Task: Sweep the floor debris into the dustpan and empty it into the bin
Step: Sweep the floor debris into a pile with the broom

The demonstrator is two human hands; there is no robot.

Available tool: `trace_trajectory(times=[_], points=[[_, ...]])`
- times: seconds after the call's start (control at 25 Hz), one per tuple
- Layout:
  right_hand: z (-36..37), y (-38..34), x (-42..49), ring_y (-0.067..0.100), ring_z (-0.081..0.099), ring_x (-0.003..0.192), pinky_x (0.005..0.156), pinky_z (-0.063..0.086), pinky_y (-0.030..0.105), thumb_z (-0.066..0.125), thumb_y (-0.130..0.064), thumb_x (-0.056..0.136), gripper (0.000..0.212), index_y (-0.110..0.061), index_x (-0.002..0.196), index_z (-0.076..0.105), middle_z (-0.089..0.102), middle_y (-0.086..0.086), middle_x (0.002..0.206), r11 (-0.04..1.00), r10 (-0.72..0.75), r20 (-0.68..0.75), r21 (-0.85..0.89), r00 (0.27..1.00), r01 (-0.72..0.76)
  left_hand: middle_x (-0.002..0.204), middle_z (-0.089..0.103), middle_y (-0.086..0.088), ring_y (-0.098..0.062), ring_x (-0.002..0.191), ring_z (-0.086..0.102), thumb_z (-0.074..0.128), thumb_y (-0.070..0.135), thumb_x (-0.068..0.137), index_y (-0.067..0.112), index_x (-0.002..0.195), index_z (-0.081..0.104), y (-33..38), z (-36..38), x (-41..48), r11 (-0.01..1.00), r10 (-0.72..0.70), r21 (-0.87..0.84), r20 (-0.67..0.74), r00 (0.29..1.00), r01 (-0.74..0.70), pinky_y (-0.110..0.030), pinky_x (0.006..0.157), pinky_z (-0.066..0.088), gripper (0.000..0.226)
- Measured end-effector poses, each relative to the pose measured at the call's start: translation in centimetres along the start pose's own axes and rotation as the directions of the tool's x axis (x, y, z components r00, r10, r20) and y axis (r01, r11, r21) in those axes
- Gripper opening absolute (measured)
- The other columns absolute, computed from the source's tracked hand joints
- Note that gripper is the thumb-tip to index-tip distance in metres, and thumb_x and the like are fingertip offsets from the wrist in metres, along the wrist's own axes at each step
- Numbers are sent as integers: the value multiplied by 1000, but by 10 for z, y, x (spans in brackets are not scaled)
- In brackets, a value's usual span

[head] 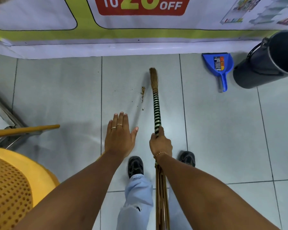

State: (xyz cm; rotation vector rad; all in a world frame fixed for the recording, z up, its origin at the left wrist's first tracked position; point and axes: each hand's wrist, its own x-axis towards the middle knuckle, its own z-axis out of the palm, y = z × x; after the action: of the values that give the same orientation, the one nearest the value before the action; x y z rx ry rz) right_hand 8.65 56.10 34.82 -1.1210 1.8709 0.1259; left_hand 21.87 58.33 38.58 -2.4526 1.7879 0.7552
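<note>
My right hand [160, 143] grips a stick broom [156, 105] by its green-and-white wrapped handle; the broom points away from me and its far end rests on the pale tiled floor. Just left of it lies a thin line of small brown debris [142, 94]. My left hand [119, 135] hovers flat and open beside the broom, fingers apart, holding nothing. A blue dustpan [218, 63] lies on the floor to the far right, handle toward me. Right of the dustpan stands a dark round bin [259, 68] with its open mouth at the upper right.
A counter front with a printed banner [140, 22] closes off the far side. A yellow perforated plastic chair [12, 188] sits at the lower left, beside a metal frame [8, 118] and a wooden pole [25, 129]. My black shoes [135, 165] stand on the tiles.
</note>
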Motion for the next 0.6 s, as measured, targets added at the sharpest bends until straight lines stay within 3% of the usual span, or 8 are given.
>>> trace_trajectory(times=[0.12,0.24,0.44,0.6], points=[[-26,-11,27,41,63,94,81,56,52,39,-33,95,50,-33,142,22,63,19,109,987,-102,29,-124,994,105,152,29,-17,-31,143,20,37,41,94,2,143,25,7,-3,10,999,-19,26,-48,999,21,-42,119,20,64],[-55,-4,53,42,61,97,83,53,49,38,-25,97,46,-18,141,24,60,22,114,903,-257,109,-327,960,279,153,27,-17,-31,144,18,34,41,95,1,144,22,28,3,27,998,-48,25,-46,998,49,-43,120,18,64],[-108,51,86,41,59,98,80,50,45,33,-23,100,52,-20,150,16,49,18,128,630,-375,359,-577,854,519,151,30,-20,-33,143,22,21,48,92,-1,142,25,84,32,52,997,-81,4,-36,996,81,-43,118,19,70],[-155,90,122,39,60,100,76,49,41,33,-12,97,62,-37,150,12,44,18,136,385,-251,618,-643,745,663,143,43,-23,-37,136,36,22,48,88,-3,137,36,134,54,72,990,-134,-38,-11,991,133,-47,113,29,72]])
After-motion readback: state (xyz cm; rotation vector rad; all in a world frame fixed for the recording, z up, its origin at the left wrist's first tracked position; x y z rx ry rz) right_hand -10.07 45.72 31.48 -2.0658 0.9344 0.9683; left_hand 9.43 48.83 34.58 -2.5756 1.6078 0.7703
